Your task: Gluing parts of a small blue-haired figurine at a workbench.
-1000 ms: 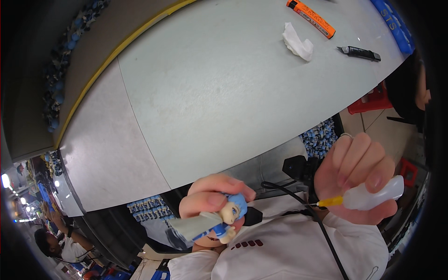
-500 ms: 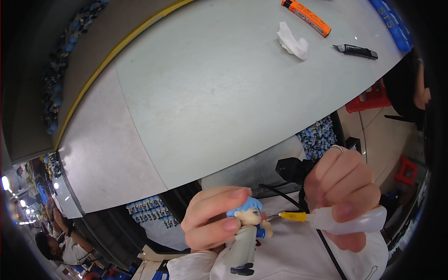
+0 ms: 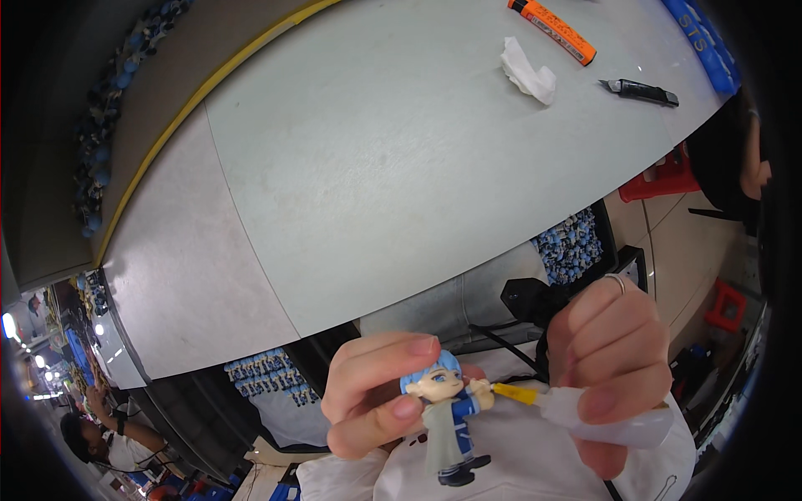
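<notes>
Between the fingers and thumb of my left hand [image 3: 368, 397] is a small figurine [image 3: 451, 417] with light blue hair, a pale grey cape, blue clothes and black shoes. My left hand grips it by the head and back, low in the view. My right hand [image 3: 614, 367] is closed round a translucent white squeeze bottle [image 3: 635, 426]. The bottle's yellow nozzle [image 3: 514, 392] points left, its end right at the figurine's raised hands. Whether the tip touches them I cannot tell.
On the grey table [image 3: 359, 167] lie an orange marker-like stick [image 3: 555, 33], a crumpled white tissue [image 3: 528, 73] and a black craft knife [image 3: 639, 92]. Trays of blue figurines [image 3: 570, 244] stand below the table edge. A red stool [image 3: 664, 175] is at right; a co-worker [image 3: 125, 442] sits at far left.
The figurine has turned so its front shows more. My right hand has tilted the bottle, and the nozzle has moved from beside the figurine's face down to its hands.
</notes>
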Demonstrator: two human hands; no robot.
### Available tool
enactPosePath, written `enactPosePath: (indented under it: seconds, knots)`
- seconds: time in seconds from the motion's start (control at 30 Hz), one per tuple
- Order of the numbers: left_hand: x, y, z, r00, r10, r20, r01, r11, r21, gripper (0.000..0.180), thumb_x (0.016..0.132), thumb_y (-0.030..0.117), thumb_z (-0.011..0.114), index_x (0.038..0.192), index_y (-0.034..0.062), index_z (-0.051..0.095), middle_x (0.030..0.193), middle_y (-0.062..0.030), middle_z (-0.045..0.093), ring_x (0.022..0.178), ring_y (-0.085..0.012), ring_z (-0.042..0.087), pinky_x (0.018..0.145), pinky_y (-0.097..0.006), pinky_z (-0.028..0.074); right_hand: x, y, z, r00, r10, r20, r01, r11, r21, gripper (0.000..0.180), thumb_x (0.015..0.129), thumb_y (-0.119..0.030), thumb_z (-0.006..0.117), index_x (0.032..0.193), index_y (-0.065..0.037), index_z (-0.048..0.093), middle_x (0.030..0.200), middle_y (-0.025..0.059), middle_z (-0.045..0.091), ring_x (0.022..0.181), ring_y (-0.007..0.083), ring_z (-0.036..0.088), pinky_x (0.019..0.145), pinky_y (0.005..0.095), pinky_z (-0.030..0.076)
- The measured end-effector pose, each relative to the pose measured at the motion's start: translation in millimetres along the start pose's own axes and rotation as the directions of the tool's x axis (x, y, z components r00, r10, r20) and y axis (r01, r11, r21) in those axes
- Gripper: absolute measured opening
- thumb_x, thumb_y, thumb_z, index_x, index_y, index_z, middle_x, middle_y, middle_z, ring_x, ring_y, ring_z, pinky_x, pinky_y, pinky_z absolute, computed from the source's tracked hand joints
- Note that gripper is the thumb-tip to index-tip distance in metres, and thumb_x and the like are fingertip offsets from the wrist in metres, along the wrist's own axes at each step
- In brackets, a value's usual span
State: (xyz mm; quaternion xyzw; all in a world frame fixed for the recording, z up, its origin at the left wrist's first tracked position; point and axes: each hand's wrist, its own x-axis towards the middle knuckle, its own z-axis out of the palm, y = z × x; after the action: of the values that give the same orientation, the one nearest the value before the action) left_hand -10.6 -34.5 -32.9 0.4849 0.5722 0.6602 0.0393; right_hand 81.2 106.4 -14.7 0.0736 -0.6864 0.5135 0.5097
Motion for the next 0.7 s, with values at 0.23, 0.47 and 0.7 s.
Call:
enactPosePath:
  seconds: [0.23,0.47,0.7]
  knots:
    - [1,-3,0,0.998,0.059,0.016,-0.059,0.998,-0.001,0.037,0.071,-0.008,0.059,0.099,0.0027,0.037,0.099,-0.0269,0.047,0.078,-0.0257,0.057,0.054,-0.028,0.056,1,3,0,0.999,-0.007,0.037,0.008,1.0,-0.011,0.044,0.074,-0.047,0.06,0.078,-0.004,0.053,0.052,0.0002,0.043,0.044,0.0101,0.039,0.042,0.0199,0.03]
    - [-4,-5,-2,0.998,0.061,0.025,-0.06,0.998,-0.033,0.032,0.073,-0.009,0.053,0.098,0.0001,0.036,0.099,-0.0287,0.046,0.079,-0.0269,0.057,0.056,-0.032,0.057,1,11,-1,0.99,-0.07,0.125,0.062,0.996,0.064,0.043,0.078,-0.043,0.058,0.083,0.0,0.051,0.04,-0.0028,0.037,0.031,0.0068,0.034,0.032,0.0191,0.022]
    - [-3,14,-6,0.976,-0.2,0.09,0.192,0.977,0.091,0.048,0.068,-0.005,0.064,0.1,0.0188,0.037,0.106,-0.0195,0.042,0.089,-0.0207,0.052,0.063,-0.028,0.057,3,5,2,0.982,-0.145,0.119,0.158,0.981,-0.112,0.045,0.079,-0.044,0.055,0.083,0.0,0.051,0.041,-0.0027,0.039,0.029,0.0062,0.031,0.031,0.0195,0.02]
